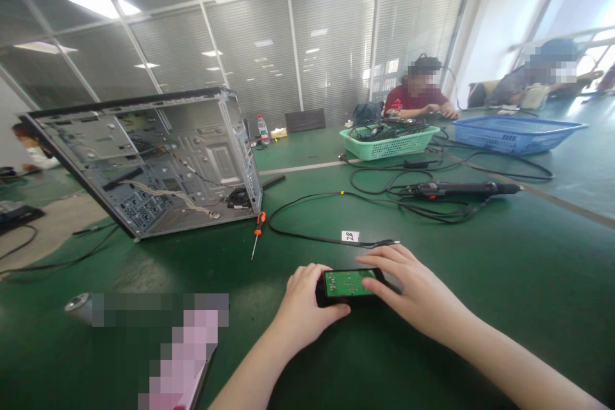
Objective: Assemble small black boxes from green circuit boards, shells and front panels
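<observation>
A small black casing [321, 295] with a green circuit board [346, 283] facing up is at the table's front middle. My left hand [303, 301] grips its left end, thumb along the near side and fingers round the far side. At the right end my right hand [406, 278] holds on, with the thumb over the board's right part and the fingers reaching across the far edge. Part of that end is hidden under the hand. Just beyond lie a cable [307, 237] and a white label [350, 236] marked with a handwritten number.
An open computer case [221, 160] stands at left, with an orange-handled screwdriver [259, 224] beside it. A black electric screwdriver [461, 189] lies at right among cables. Behind are a green basket [384, 148] and a blue basket [519, 138]. A person [408, 99] sits across the table.
</observation>
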### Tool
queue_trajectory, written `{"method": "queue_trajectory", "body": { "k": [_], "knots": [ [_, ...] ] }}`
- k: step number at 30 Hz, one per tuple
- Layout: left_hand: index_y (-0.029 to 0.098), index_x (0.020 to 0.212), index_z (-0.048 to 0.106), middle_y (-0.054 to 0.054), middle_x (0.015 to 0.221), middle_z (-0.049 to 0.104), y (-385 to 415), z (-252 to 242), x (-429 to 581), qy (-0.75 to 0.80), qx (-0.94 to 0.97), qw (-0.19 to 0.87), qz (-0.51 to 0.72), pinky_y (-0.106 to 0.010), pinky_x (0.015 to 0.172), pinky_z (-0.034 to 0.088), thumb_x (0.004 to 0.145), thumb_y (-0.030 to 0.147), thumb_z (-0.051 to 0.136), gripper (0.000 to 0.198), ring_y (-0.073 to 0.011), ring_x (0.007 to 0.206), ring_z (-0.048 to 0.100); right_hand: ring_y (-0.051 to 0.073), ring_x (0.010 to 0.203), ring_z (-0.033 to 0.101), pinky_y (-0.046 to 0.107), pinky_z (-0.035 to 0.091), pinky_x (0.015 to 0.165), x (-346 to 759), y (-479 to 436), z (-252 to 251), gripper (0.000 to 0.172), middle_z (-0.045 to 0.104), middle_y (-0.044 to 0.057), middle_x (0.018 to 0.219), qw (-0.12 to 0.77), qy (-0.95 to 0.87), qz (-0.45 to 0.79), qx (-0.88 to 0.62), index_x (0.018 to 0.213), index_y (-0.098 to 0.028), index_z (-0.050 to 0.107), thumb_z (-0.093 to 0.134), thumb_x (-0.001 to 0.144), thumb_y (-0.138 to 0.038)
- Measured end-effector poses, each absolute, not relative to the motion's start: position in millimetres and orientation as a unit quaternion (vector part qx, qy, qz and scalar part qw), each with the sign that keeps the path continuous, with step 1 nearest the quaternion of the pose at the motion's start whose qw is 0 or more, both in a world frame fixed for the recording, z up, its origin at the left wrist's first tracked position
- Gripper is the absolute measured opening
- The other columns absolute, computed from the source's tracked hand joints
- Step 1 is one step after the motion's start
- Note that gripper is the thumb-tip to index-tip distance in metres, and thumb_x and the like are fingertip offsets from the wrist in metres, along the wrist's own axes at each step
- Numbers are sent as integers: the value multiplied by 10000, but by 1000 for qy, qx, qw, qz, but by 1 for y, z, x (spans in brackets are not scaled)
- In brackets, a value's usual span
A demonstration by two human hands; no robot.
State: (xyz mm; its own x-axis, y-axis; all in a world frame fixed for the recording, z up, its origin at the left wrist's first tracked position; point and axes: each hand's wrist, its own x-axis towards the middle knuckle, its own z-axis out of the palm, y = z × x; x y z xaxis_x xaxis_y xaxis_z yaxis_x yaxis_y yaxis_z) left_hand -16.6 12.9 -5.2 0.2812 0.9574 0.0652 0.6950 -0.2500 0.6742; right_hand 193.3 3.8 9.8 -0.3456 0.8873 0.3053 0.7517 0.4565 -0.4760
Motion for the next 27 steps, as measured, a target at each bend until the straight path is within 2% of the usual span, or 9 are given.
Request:
{"method": "queue_trajectory", "body": {
  "k": [3,5,10,13,16,21,25,27],
  "knots": [
    [241,1026,576,-33,1002,583,13,-6,-16,542,760,266,241,-393,853,414,625,275,769,446,-254,979,518,264,1069,463,455,438,925,181,6,17,277,565,92,1120,274,-826,106,-481,1135,-186,624,533,888,-271],
    [242,1029,574,-29,996,592,13,-6,-16,532,769,258,242,-390,850,410,645,274,755,426,-251,975,513,258,1055,474,432,448,915,169,8,24,281,574,86,1100,247,-844,118,-462,1133,-188,631,584,861,-243],
    [229,1021,573,-25,971,599,14,-6,-16,528,779,246,231,-380,833,402,658,274,745,404,-244,949,510,249,990,525,405,461,880,149,17,36,219,613,66,992,191,-854,164,-456,1000,-175,683,680,800,-267],
    [232,1036,568,-26,998,596,14,-6,-15,528,779,249,228,-380,838,396,658,276,748,421,-247,972,507,243,970,551,397,472,851,149,18,35,155,625,52,984,198,-846,169,-465,940,-176,682,668,808,-255],
    [232,1032,563,-28,1006,597,13,-5,-14,531,779,246,225,-382,844,392,669,265,740,405,-248,985,504,232,977,570,381,476,859,150,16,31,163,631,58,1019,204,-839,176,-472,979,-150,646,636,825,-205],
    [242,1038,550,-21,1000,592,12,-5,-14,524,787,243,216,-381,846,389,685,285,729,398,-244,976,499,247,1125,524,379,426,961,154,13,31,211,598,97,1146,198,-851,177,-452,1049,-139,601,603,845,-193],
    [227,948,559,-24,978,576,12,-6,-15,541,780,232,213,-383,833,397,679,310,730,329,-253,969,499,221,957,605,338,486,831,159,11,44,214,635,72,1058,231,-841,167,-459,1076,-153,575,540,877,-224],
    [223,945,561,-31,984,572,12,-6,-15,549,776,227,211,-396,841,395,669,316,738,340,-261,971,499,215,940,611,326,489,811,162,10,55,218,641,57,1047,269,-832,152,-461,1063,-169,581,534,866,-249]
  ]
}}
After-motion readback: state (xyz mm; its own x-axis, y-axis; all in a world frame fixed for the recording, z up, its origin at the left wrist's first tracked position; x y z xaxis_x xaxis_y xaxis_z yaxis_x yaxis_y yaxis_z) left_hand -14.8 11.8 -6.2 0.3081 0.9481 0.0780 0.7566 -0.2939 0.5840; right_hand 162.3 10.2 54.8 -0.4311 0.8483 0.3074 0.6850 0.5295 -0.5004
